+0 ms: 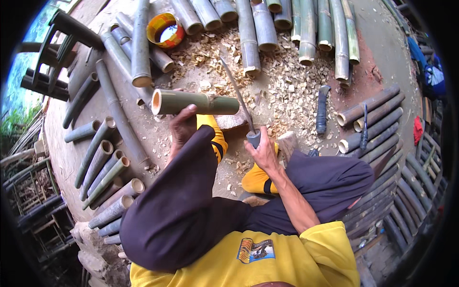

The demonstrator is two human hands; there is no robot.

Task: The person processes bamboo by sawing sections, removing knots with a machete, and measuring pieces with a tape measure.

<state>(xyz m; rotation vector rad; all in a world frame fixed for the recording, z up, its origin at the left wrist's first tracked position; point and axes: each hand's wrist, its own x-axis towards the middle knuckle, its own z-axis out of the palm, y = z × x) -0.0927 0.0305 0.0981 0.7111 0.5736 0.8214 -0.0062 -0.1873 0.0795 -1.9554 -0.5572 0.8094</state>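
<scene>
Bamboo tube [177,103] lies nearly level at the frame's centre, your left hand [183,125] curled around it from below, thumb on the near side, presumably to steady it. Its right end is over a wooden block [233,121]; whether they touch is hidden. Your right hand [264,154] is closed around the handle of a knife [246,112], leaving the blade free.

A bright yellow shirt [306,256] with a blue-and-orange emblem [256,250], dark purple trousers [172,196] and yellow-orange socks [257,179] banded in black stand out against cream shavings [294,81] and grey-green bamboo poles [142,43], with a green bamboo section [186,103], pale at its cut end, a grey-brown blade [237,89] and a red-and-yellow patterned bowl [178,38]
</scene>
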